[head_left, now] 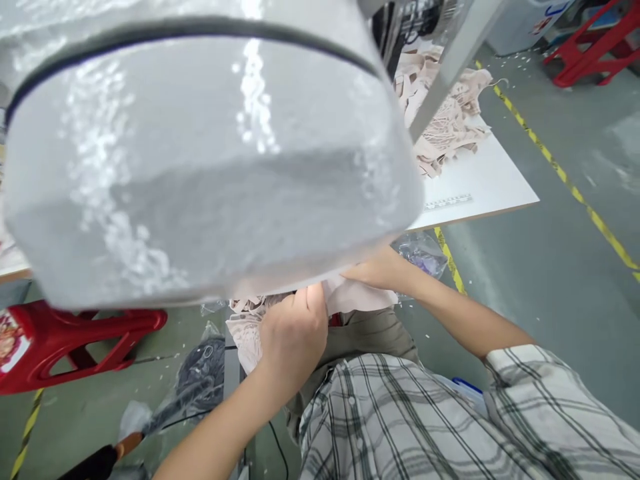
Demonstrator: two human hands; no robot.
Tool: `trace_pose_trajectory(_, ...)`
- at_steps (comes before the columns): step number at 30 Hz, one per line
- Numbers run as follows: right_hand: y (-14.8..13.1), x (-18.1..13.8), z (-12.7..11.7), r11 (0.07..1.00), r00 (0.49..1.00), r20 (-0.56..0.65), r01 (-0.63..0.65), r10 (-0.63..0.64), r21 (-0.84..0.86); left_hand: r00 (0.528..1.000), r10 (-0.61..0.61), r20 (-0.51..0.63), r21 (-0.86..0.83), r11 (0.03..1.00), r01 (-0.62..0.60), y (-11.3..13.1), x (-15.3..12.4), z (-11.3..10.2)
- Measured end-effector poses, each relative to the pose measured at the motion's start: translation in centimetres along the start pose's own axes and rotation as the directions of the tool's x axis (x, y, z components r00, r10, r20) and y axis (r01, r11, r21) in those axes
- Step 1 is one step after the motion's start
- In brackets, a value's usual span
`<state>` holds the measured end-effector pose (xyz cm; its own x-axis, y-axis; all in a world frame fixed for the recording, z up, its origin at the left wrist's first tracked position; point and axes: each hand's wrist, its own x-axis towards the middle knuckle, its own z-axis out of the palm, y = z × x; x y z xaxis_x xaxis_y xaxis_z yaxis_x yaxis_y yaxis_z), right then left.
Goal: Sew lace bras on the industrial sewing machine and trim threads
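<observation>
My left hand (293, 330) is closed on a piece of pale pink lace fabric (247, 337) that hangs over my lap below the table edge. My right hand (377, 270) reaches under the big grey-white machine housing (200, 153); its fingers are hidden behind the housing and rest on smooth pink fabric (357, 297). The housing fills most of the view and hides the work area.
A heap of pink lace pieces (450, 113) lies on the white table (480, 187) at the right. A red plastic stool (75, 337) stands at the left, another red stool (595, 47) at the top right. Yellow floor tape (565, 177) crosses the grey floor. Plastic bags (423, 253) lie below.
</observation>
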<state>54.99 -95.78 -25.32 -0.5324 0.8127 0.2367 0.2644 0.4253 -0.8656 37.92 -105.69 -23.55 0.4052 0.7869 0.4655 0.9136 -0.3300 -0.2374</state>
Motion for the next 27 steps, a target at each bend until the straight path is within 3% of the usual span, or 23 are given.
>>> trace_pose_trajectory(21,0.0,-0.6,0.1,1.000,1.000,-0.030,-0.006,0.007,0.028,0.999,-0.035,0.023,-0.175,0.984,0.039,-0.9,-1.1,0.3)
trace_pose_trajectory(25,-0.1,-0.8,0.8,0.999,0.999,-0.039,-0.014,0.015,0.032,0.980,-0.180,0.081,-0.283,0.939,0.196,-1.4,-2.3,0.5)
trace_pose_trajectory(27,0.3,-1.1,1.2,0.999,0.999,-0.052,-0.014,0.017,0.047,0.937,-0.309,0.163,-0.431,0.832,0.349,-1.6,-2.9,0.5)
